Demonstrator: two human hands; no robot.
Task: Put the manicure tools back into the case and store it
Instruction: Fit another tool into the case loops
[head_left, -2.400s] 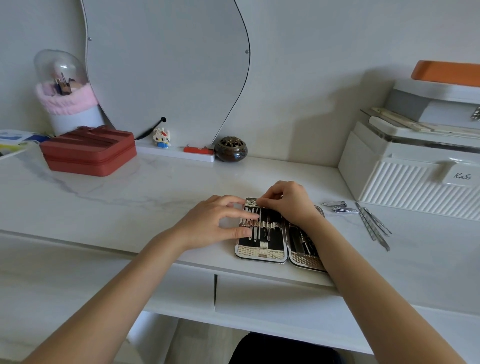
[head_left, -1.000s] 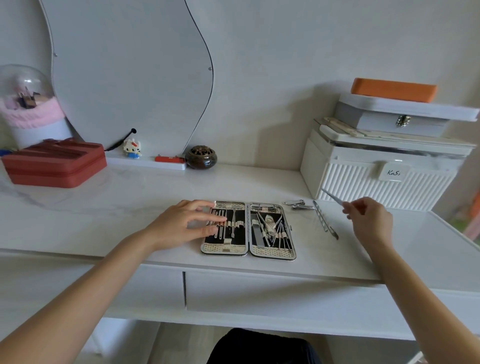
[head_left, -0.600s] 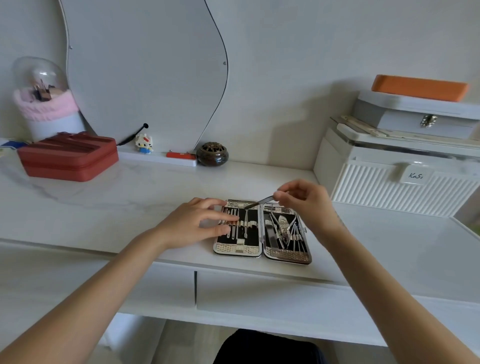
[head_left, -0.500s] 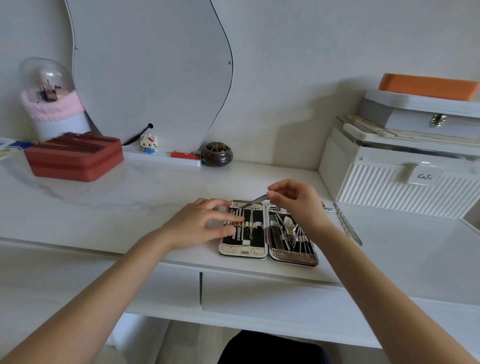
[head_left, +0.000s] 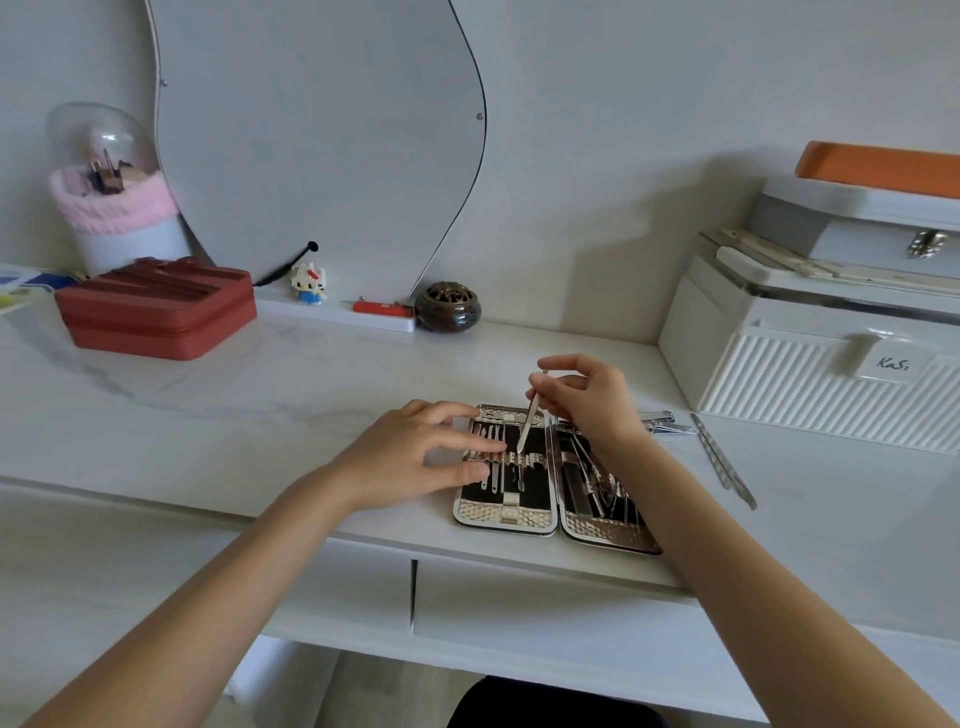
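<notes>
Head view: the right hand (head_left: 589, 402) pinches a thin metal tool (head_left: 528, 420) between thumb and fingers, holding it steeply tilted, its lower tip pointing down at the left half of the open case (head_left: 506, 514). The case lies flat on the white desk (head_left: 260, 405), directly under the pinch, with tools tucked behind a band across each half. The left hand (head_left: 415, 457) lies just left of the pinch, fingers stretched out and relaxed, its fingertips (head_left: 493, 446) resting on the band of the case's left half; it grasps nothing. To the right of the grip, nail clippers (head_left: 662, 422) lie just beside the case, and two long metal files (head_left: 722, 462) lie farther right on the desk, apart from the case. Beyond them stands a white ribbed box (head_left: 810, 395). Far left of the grip sits a red zip case (head_left: 156, 312).
</notes>
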